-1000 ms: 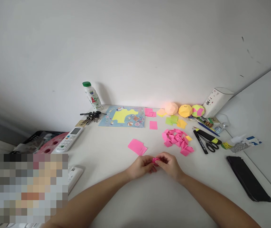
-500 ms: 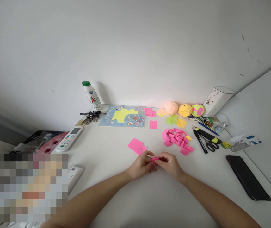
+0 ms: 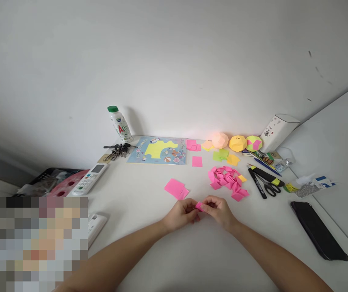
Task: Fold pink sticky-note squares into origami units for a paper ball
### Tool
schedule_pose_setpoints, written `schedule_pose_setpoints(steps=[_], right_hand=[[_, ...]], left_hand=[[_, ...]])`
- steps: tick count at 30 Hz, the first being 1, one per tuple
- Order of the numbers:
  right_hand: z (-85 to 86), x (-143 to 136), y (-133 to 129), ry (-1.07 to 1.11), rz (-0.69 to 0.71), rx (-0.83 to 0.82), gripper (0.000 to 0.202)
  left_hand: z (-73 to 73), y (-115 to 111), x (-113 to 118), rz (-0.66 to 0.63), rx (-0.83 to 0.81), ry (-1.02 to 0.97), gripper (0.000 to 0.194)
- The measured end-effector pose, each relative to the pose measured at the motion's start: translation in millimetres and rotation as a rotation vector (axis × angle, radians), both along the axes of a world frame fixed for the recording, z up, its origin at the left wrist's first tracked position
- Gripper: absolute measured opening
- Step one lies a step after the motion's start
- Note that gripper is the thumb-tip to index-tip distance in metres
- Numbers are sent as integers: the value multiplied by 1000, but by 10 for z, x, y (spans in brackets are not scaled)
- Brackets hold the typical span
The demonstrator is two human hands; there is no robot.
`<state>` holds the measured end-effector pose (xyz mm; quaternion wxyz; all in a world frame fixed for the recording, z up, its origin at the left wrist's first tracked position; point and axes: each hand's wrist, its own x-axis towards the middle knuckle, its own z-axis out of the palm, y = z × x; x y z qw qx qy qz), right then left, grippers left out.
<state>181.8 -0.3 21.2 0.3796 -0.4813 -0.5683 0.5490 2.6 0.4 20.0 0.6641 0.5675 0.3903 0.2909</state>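
Between both hands, near the table's middle, is a small folded piece of pink paper (image 3: 199, 206). My left hand (image 3: 180, 215) is closed on its left side, the fingertips pinching it. My right hand (image 3: 220, 211) pinches the right side between thumb and fingers. Just beyond my left hand lie flat pink paper sheets (image 3: 176, 189). A pile of folded pink paper pieces (image 3: 228, 178) lies beyond my right hand, with a bit of orange at its edge. One pink square (image 3: 197, 161) lies farther back.
Along the wall stand a bottle (image 3: 121, 126), a blue booklet (image 3: 158, 151), paper balls (image 3: 237, 143) and a white box (image 3: 279, 132). Scissors (image 3: 268, 186), a cutter and a black pouch (image 3: 318, 231) lie right; keys (image 3: 120, 150) and a remote (image 3: 90, 179) left.
The small pink paper has turned slightly between the fingers and shows more of its flat face. My left fingers have curled in a little around it.
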Motion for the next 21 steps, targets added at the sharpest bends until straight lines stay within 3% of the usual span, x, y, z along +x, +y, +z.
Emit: schedule_pose_setpoints(steps=[14, 21], right_hand=[[-47, -13, -28, -18, 63, 12, 25], [-32, -58, -85, -161, 108, 170, 21]], left_hand=[[-64, 16, 1, -1, 18, 48, 24], [-117, 5, 36, 90, 44, -22, 34]])
